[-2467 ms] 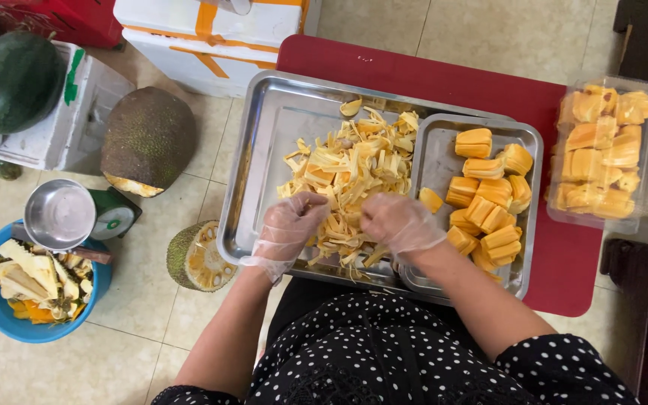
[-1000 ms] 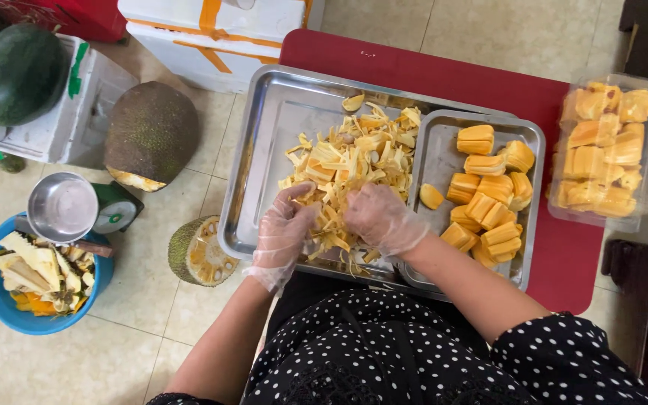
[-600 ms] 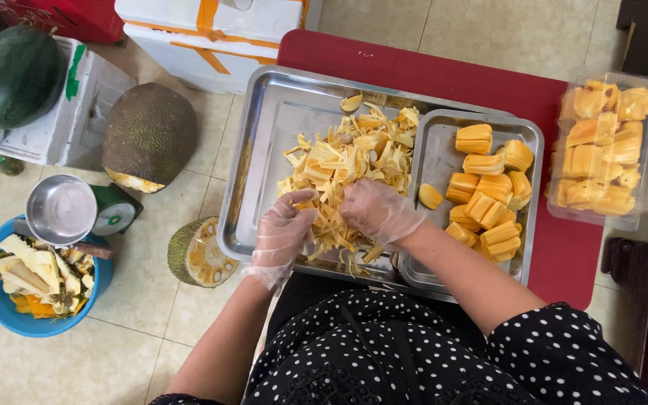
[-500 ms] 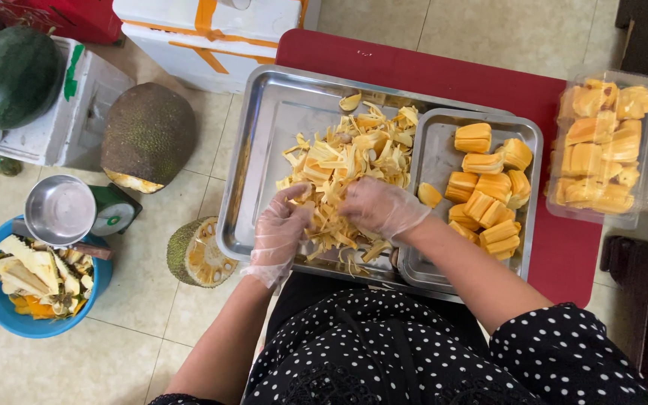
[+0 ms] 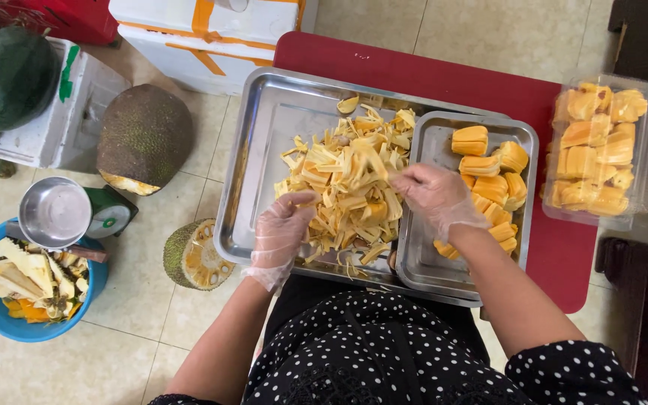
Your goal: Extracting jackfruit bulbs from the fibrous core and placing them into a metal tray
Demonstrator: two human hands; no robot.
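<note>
Both my hands wear clear plastic gloves. My left hand (image 5: 283,232) rests in a pile of pale yellow jackfruit strips (image 5: 346,180) in a large steel tray (image 5: 264,135), fingers curled into the near left side of the pile. My right hand (image 5: 433,196) pinches some strips at the pile's right edge, over the rim of a smaller steel tray (image 5: 433,262). That tray holds orange jackfruit pods (image 5: 489,161). What the fingers close on is partly hidden.
A clear plastic box of pods (image 5: 598,150) sits on the red table (image 5: 444,71) at right. On the tiled floor at left: a whole jackfruit (image 5: 144,135), a cut piece (image 5: 193,255), a scale with steel bowl (image 5: 58,214), a blue bowl of scraps (image 5: 28,289), a watermelon (image 5: 5,75), foam boxes (image 5: 211,30).
Both hands shifted up from the pile's near edge into it; my right hand moved right to the small tray's rim, my left hand stayed at the left side.
</note>
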